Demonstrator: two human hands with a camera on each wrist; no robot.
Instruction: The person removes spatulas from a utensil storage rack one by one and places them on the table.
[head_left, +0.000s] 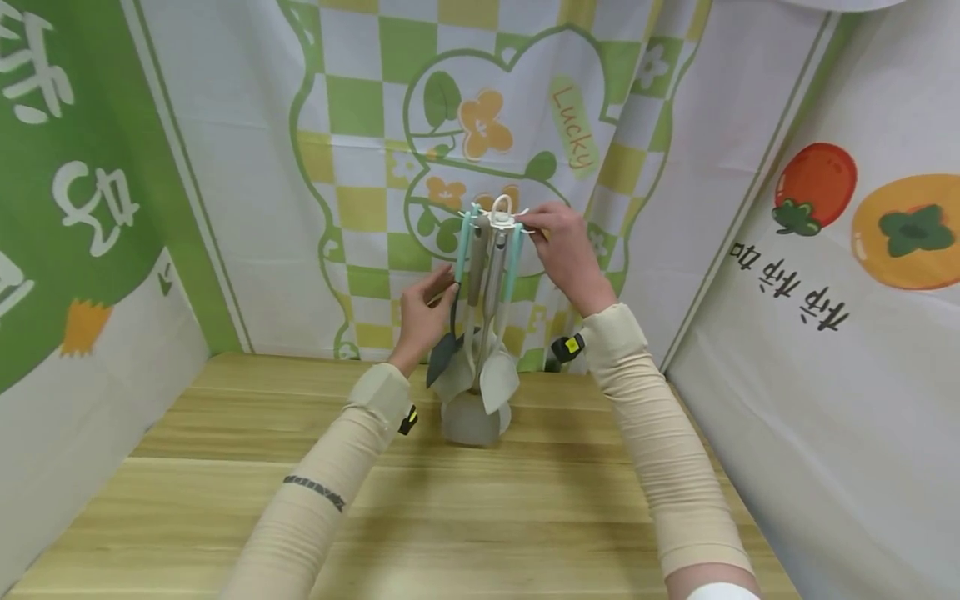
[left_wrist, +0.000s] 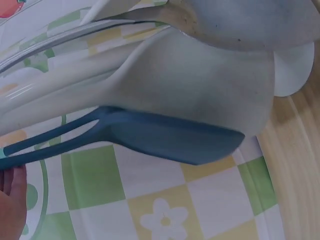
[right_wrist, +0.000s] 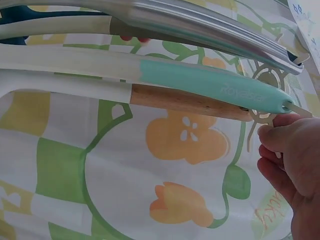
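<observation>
A white utensil rack (head_left: pixel 501 220) with a loop on top holds several hanging utensils. My right hand (head_left: pixel 558 250) pinches one of its hook arms at the top right, next to a turquoise-handled utensil (right_wrist: pixel 215 86). On the left side hangs a dark blue spatula (left_wrist: pixel 165 135) with a turquoise handle (head_left: pixel 463 248). My left hand (head_left: pixel 426 317) has thumb and fingers at the lower end of that handle, pinching it. Between the two hang a metal spatula (right_wrist: pixel 210 27) and pale utensils, among them a light grey one (head_left: pixel 498 379). A wide pale turner blade (head_left: pixel 471 419) shows lowest.
The rack stands near the back of a wooden table (head_left: pixel 480 517), close to a checked green and yellow curtain (head_left: pixel 356 108). Printed cloth walls (head_left: pixel 825 375) rise on both sides. A strap with a black and yellow buckle (head_left: pixel 567 347) is at my right wrist.
</observation>
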